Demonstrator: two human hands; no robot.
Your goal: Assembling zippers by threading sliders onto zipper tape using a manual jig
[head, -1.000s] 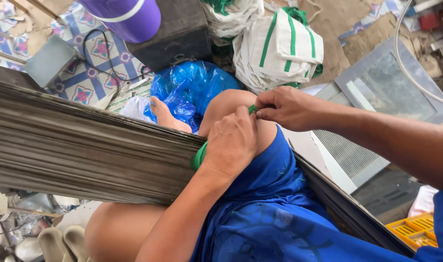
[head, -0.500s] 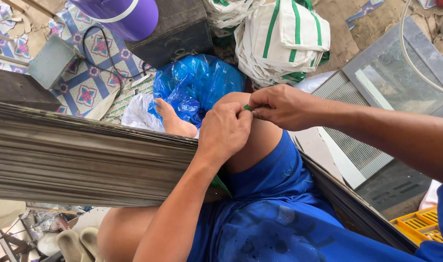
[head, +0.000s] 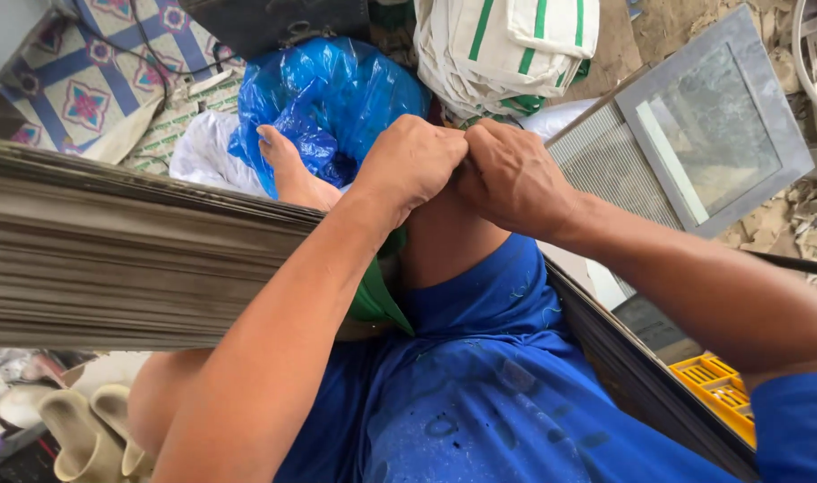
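Observation:
My left hand and my right hand are pressed knuckle to knuckle above my bent knee, both with fingers closed. A green strip runs from under my left wrist down beside a thick stack of thin grey sheets that lies across my lap. The strip's upper end disappears into the closed hands, so the exact grip is hidden. My bare foot sticks out beyond the stack. I wear blue shorts.
A blue plastic bag lies beyond my foot. White bags with green stripes are piled behind it. A framed glass panel lies at the right, a yellow crate at lower right, pale sandals at lower left, a patterned mat upper left.
My left hand has risen from the edge of the stack to the top of my knee and met my right hand. The green strip has been drawn up with it.

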